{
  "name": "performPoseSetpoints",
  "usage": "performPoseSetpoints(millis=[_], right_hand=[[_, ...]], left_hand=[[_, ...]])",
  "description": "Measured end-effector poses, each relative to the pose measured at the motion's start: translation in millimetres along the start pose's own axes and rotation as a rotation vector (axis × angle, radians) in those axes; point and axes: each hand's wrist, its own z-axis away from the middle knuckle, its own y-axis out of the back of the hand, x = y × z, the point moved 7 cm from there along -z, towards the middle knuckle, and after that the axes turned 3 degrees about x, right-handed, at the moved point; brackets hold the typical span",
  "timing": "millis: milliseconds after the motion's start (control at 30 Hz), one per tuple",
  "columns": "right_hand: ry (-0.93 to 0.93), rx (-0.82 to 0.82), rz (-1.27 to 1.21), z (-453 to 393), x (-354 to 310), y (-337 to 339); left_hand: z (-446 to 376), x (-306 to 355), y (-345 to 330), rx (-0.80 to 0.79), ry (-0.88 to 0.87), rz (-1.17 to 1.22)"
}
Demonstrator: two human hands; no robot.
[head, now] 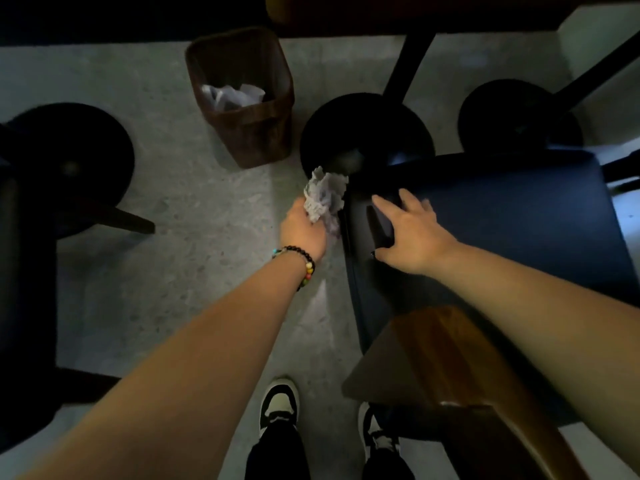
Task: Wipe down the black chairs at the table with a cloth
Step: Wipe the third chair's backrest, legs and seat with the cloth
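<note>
Head view, looking straight down at a speckled grey floor in dim light. Left of centre, left hand curled around a crumpled pale cloth, gripping it in the fist, cloth bunched above the fingers and held just beside the left edge of the dark chair, whether touching it cannot be told. Beaded bracelet around that wrist. Right of centre, right hand spread wide, fingers straight and apart, resting on the chair's dark seat near its left edge, gripping nothing. Chair filling the centre right of the frame, seat dark blue-black with a faint sheen, wooden backrest slanting across the lower right. Above the hands, round black base with a black post rising toward the upper edge; a second round black base at the upper right. Brown waste bin in the upper middle, holding crumpled white paper. Another dark chair along the left edge, seen only as a dark round shape and legs. Two black-and-white sneakers at the bottom centre, black trouser legs above them
</note>
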Motion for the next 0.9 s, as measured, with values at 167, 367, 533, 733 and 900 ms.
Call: performPoseSetpoints(millis=[167, 367, 533, 733, 900], right_hand=[[-0.018, -0.093, 0.032, -17.6, 6.3, -21.2], [-0.024, -0.065, 0.068, -18.8, 7.9, -35.7], [-0.034, -0.063, 0.096, -21.2, 8.5, -35.4], [-0.035, -0.050, 0.118, -21.1, 7.0, -35.0], [0.014, -0.072, 0.100, -19.1, 7.2, -28.8]], left_hand=[[-18.7, 11.3, -42.2, -0.198, 0.001, -0.090], [19.0, -14.7, -53.1, -0.270, 0.035, 0.006], [74.5, -50.9, -55.8, -0.287, 0.071, -0.072], [150.6, -75.1, -61.7, -0.336, 0.183, 0.043], [104.5, -56.2, -39.7, -0.248, 0.137, -0.016]])
